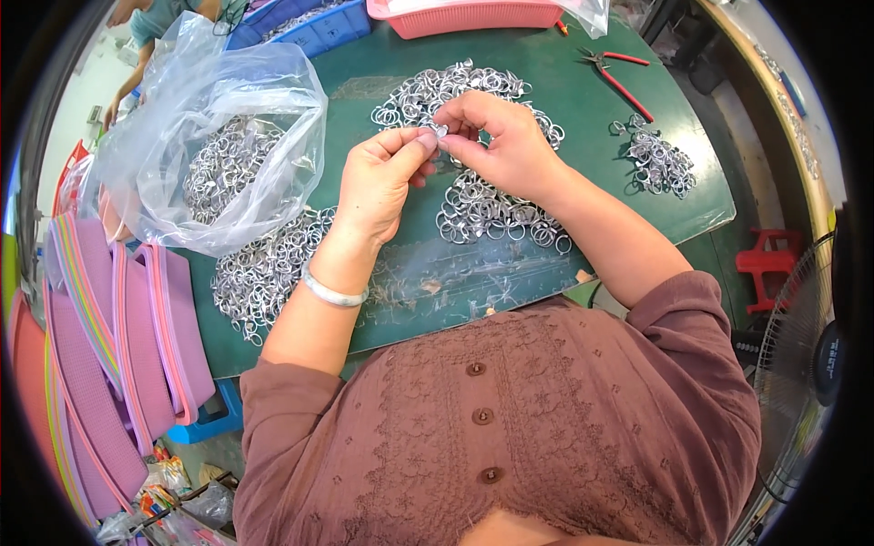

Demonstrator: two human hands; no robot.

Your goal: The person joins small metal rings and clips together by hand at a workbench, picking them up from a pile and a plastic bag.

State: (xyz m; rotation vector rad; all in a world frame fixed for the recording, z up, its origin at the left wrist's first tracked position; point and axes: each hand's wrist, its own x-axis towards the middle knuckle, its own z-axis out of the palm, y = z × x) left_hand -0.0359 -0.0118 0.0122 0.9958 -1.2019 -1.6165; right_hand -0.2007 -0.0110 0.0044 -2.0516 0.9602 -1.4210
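Observation:
Over the middle of the green table, both my hands meet at a small silvery metal ring (440,131). My left hand (387,173) pinches it between thumb and forefinger, a pale bangle on that wrist. From the other side my right hand (501,141) closes its thumb and fingers on the same piece. Right behind and below them spreads a pile of similar metal rings (501,214), partly hidden by my right hand. Another heap of rings (264,273) lies by my left forearm. A clear plastic bag (300,86) full of rings stands to the left.
Red-handled pliers (624,86) lie at the far right, with a smaller ring pile (663,164) nearby. A blue crate (314,36) and a pink basket (469,20) line the back. Pink-purple strapping (164,337) hangs at left; a fan (792,364) stands right. Another person's arm (132,82) shows far left.

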